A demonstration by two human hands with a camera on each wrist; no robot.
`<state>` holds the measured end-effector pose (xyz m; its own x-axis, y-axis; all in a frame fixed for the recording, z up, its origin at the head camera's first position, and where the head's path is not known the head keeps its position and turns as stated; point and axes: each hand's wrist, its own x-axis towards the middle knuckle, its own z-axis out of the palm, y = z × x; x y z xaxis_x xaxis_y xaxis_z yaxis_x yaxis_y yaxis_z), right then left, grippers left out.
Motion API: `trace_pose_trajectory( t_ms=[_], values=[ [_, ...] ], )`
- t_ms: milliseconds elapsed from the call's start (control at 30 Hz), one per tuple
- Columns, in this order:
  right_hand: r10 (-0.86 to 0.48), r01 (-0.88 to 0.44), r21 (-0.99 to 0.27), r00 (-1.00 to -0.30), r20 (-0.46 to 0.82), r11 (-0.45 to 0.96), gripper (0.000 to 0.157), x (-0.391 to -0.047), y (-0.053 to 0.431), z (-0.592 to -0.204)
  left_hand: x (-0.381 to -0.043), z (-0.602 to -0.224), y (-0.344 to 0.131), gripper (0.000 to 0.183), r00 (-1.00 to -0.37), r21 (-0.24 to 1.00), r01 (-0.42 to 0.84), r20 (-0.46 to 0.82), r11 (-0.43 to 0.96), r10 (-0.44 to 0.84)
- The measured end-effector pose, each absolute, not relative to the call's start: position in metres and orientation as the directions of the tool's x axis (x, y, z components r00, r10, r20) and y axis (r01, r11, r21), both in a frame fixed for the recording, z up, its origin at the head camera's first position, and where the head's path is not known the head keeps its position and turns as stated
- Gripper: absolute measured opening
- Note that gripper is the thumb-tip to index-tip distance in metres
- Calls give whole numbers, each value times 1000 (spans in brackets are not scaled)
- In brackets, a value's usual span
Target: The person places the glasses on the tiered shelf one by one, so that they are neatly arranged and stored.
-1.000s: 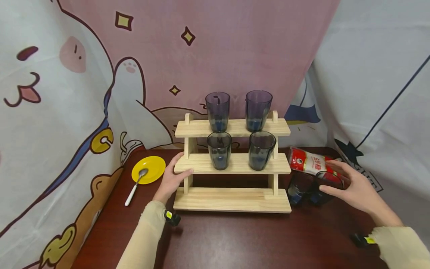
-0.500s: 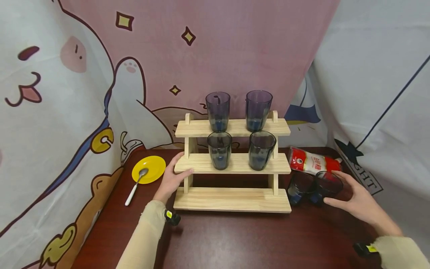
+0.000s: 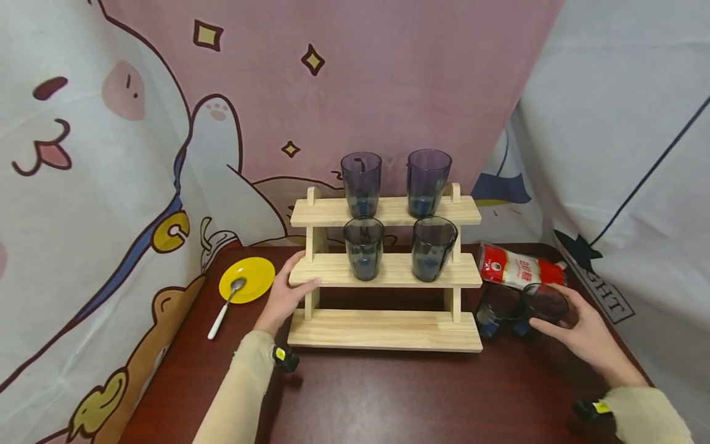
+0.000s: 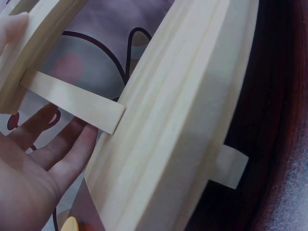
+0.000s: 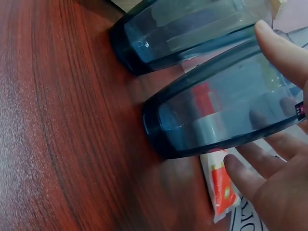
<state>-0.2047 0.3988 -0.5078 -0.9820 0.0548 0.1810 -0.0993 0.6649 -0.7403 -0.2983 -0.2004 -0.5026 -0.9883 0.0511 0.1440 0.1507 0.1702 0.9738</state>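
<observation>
My left hand holds the left end of the middle shelf of a three-tier wooden stand, thumb in front and fingers behind, beside the post. Two purple-blue tinted glasses stand on the top shelf, left glass and right glass. Two more, left glass and right glass, stand on the middle shelf. Right of the stand, two dark glasses are on the table. My right hand is round the outer glass, thumb on the near side, fingers on the far side. The inner glass stands close beside it.
A red and white packet lies behind the two table glasses. At the left, a yellow plate carries a white-handled spoon. A printed cloth hangs behind the dark red wooden table.
My right hand draws back from above the packet, lowers, then moves left so its thumb and fingers come round the outer glass. The left hand stays at the shelf.
</observation>
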Motion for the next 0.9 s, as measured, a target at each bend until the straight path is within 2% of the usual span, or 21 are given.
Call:
trace_pose_trajectory(
  t_ms=[167,333,533,800,900],
  values=[
    [65,-124,-770,-976,210,626,93,-206,400,-512,-297,-502,-199,74,-987,971,159,153,177,47],
    [79,-122,-797,-975,208,591,91,-207,399,-516,-297,-501,-200,76,-991,976,130,126,173,39],
    [116,-149,-836,-963,245,528,82,-206,397,-520,-294,-489,-198,79,-995,979,96,88,179,52],
    [183,-112,-862,-956,229,495,81,-197,398,-520,-279,-467,-193,77,-993,976,108,98,187,62],
    [193,-128,-895,-954,228,427,80,-190,399,-514,-280,-468,-194,77,-994,980,97,88,176,58]
  ],
)
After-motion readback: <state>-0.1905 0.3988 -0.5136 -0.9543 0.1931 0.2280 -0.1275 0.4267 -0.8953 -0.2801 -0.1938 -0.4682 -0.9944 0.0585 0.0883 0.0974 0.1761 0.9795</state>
